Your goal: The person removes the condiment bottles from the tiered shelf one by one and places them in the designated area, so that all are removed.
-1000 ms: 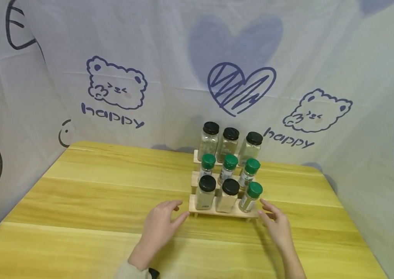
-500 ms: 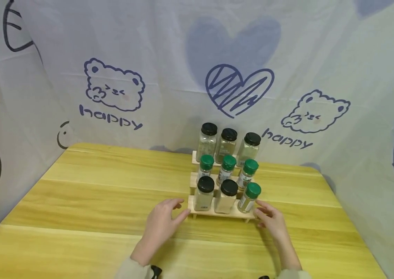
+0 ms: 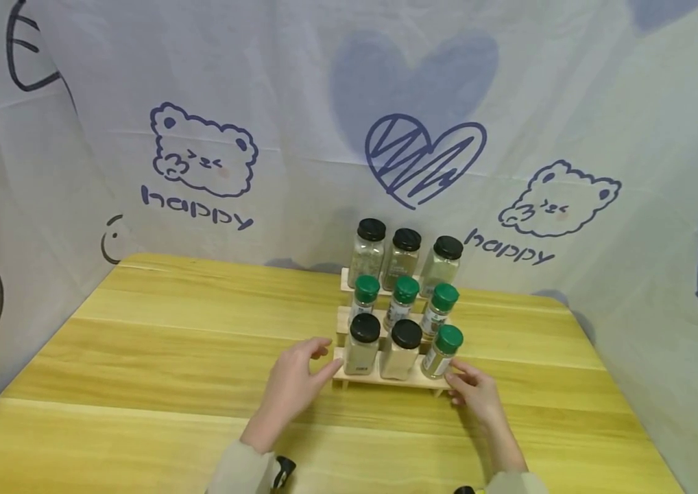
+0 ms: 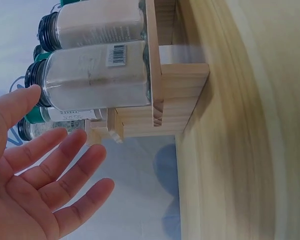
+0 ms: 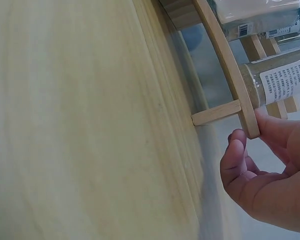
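A three-tier wooden spice rack stands on the table, its tiers filled with spice jars. On the lowest tier are two black-capped jars, the left one and the middle one, plus a green-capped jar at the right. My right hand pinches the right end of that tier, thumb above and curled fingers below the board. At the rack's left end is my left hand, its fingers spread in the left wrist view and holding nothing; its thumb is near a jar's black cap.
Three green-capped jars fill the middle tier, among them the centre one. Taller black-capped jars stand on the top tier. A printed cloth hangs behind and beside the wooden table.
My right hand has moved left onto the rack's right end and grips it. My left hand has shifted slightly up and right, closer to the rack. The jars keep their places.
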Action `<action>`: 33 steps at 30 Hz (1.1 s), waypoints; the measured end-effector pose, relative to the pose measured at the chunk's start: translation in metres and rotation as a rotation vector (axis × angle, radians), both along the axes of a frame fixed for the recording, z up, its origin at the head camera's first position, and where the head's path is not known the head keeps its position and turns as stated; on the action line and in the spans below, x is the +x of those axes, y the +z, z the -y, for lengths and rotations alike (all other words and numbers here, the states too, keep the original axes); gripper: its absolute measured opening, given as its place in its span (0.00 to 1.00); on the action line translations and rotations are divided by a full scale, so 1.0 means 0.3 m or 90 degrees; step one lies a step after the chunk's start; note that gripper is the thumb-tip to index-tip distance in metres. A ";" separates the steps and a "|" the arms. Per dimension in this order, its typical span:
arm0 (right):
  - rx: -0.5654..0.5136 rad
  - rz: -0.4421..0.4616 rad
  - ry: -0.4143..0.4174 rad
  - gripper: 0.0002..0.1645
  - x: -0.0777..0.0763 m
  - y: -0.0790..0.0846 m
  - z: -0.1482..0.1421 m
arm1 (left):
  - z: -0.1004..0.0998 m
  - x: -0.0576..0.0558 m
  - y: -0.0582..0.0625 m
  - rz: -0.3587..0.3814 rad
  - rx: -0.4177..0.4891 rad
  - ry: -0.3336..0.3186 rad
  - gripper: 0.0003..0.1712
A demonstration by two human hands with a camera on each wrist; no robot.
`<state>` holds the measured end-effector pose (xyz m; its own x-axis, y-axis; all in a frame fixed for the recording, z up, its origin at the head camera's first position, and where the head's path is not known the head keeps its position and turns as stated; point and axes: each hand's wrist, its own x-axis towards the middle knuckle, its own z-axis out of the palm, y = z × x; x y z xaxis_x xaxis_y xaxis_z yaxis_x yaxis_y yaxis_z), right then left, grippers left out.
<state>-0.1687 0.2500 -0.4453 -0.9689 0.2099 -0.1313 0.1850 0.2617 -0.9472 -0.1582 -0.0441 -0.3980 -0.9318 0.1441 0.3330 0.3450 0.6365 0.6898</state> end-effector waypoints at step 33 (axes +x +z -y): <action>-0.037 0.013 -0.014 0.23 -0.012 -0.016 -0.007 | -0.100 -0.104 0.047 -0.023 0.138 -0.083 0.31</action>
<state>-0.1722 0.2521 -0.4501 -0.9611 0.2229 -0.1630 0.2092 0.2024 -0.9567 -0.1894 -0.0141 -0.3838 -0.8968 0.1840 0.4025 0.4418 0.4231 0.7910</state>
